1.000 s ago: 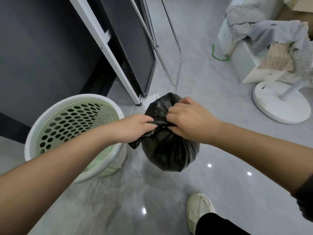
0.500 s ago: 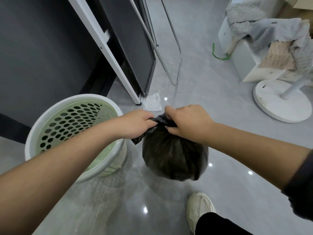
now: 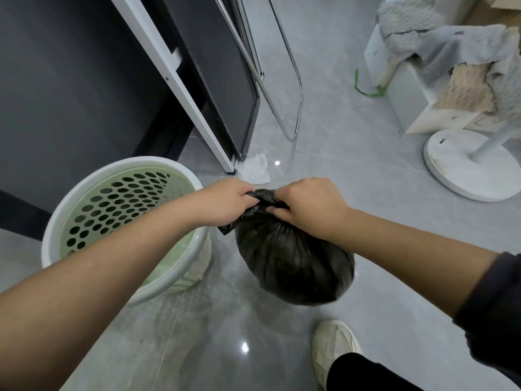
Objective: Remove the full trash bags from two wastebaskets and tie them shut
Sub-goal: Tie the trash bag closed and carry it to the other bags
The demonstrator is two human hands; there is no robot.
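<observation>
Above grey floor, beside emptied wastebasket (image 3: 127, 224): left hand (image 3: 225, 201) and right hand (image 3: 307, 204) both clenched on twisted neck of black trash bag (image 3: 293, 263), bag hanging between them. Risk: thin plastic tears under hard pull, or knot slips loose.

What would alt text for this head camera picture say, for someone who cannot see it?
Two bare hands, left and right, grip the twisted neck of a full black trash bag above a grey floor. An unlined green wastebasket stands to its left, and a white shoe shows below.
</observation>
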